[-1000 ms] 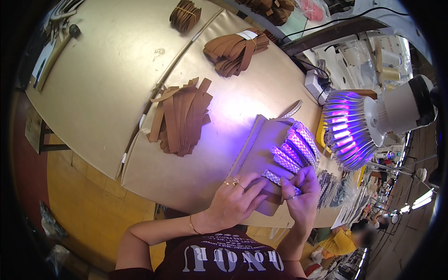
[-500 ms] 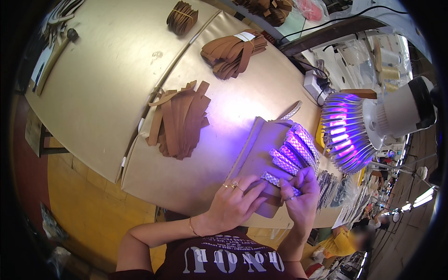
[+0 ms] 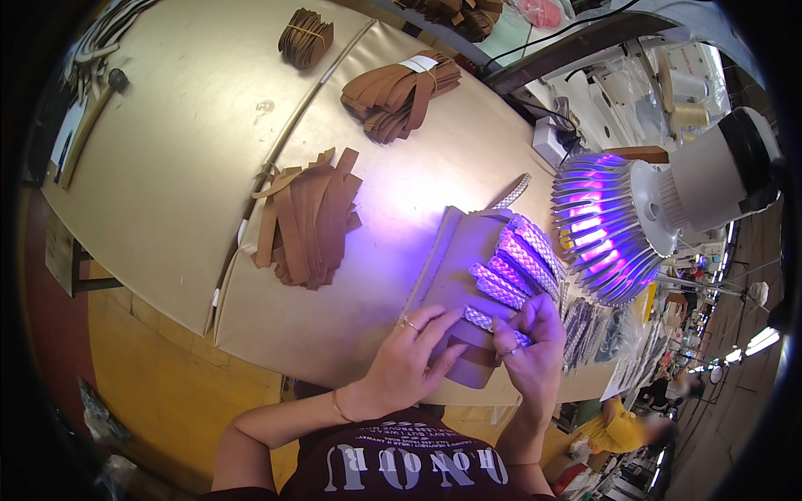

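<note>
My right hand (image 3: 535, 342) is closed, with thumb and fingers pinching a short braided strap (image 3: 478, 316). The strap lies across a taupe panel (image 3: 455, 250) with a folded edge. My left hand (image 3: 405, 359) rests at the panel's near left side, thumb and forefinger spread apart. One of its fingertips is at the strap's free left end. Farther up the panel several other braided straps (image 3: 501, 286) lie side by side, lit purple by the lamp.
A finned lamp (image 3: 614, 225) glows purple close on the right. Brown strip bundles lie across the table: a loose pile (image 3: 309, 221), a banded bundle (image 3: 401, 96) and a small stack (image 3: 306, 39). A mallet (image 3: 92, 125) lies far left. Someone in yellow (image 3: 622, 430) is at lower right.
The whole view has shifted slightly. My left fingertips have moved up from the panel to the strap's left end, and the thumb has spread away. My right hand keeps its pinch.
</note>
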`<state>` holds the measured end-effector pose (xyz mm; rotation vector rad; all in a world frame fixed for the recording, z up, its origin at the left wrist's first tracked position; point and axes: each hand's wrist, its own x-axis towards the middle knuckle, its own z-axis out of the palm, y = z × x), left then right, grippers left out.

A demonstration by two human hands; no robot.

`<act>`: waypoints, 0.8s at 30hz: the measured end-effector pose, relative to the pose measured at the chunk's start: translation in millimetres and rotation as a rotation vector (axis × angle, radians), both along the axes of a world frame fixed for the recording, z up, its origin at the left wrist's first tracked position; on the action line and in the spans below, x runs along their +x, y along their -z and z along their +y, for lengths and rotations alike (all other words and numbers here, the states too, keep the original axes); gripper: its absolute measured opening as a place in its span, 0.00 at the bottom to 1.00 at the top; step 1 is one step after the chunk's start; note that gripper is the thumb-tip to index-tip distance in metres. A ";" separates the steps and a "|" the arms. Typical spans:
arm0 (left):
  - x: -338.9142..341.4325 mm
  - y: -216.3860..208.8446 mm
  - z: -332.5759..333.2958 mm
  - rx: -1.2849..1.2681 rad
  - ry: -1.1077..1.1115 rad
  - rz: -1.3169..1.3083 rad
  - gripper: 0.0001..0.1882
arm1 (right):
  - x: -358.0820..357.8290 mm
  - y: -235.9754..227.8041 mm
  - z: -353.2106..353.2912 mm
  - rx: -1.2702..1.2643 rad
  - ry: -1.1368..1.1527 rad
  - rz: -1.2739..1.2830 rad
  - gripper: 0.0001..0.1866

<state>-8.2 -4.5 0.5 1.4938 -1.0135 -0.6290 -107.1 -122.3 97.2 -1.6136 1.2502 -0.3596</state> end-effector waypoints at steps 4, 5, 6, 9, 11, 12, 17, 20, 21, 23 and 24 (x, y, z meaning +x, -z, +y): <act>3.0 0.2 -4.2 0.058 -0.009 0.411 0.21 | -4.3 3.8 -0.3 -0.051 -0.019 0.014 0.16; 4.6 0.3 -5.9 0.084 0.001 0.491 0.20 | -5.6 5.7 -1.0 -0.082 -0.035 0.028 0.16; 6.4 0.6 -7.8 0.110 0.011 0.571 0.20 | -7.3 7.4 -1.4 -0.117 -0.049 0.046 0.16; 11.2 -0.4 -10.6 0.055 0.080 0.528 0.17 | -14.5 10.8 -1.7 -0.181 -0.096 0.130 0.16; 15.1 -0.3 -13.6 0.074 0.129 0.651 0.16 | -19.5 13.1 -2.9 -0.193 -0.121 0.173 0.15; 17.0 -0.5 -15.0 0.107 0.158 0.703 0.15 | -21.5 14.4 -3.8 -0.210 -0.138 0.184 0.15; 25.1 -7.6 -17.0 0.093 0.243 1.058 0.14 | -24.7 15.2 -6.4 -0.218 -0.181 0.165 0.14; 32.7 -8.7 -18.9 0.162 0.271 1.120 0.14 | -21.2 11.7 -4.4 -0.137 -0.125 0.136 0.14; 33.7 -8.8 -19.9 0.167 0.263 1.131 0.14 | -19.7 10.4 -3.3 -0.115 -0.111 0.126 0.14; 33.7 -8.3 -21.5 0.161 0.245 1.194 0.14 | -17.1 9.0 -2.1 -0.087 -0.033 0.086 0.14; 32.9 -7.8 -22.0 0.140 0.236 1.219 0.15 | -16.5 8.7 -1.7 -0.080 -0.001 0.068 0.16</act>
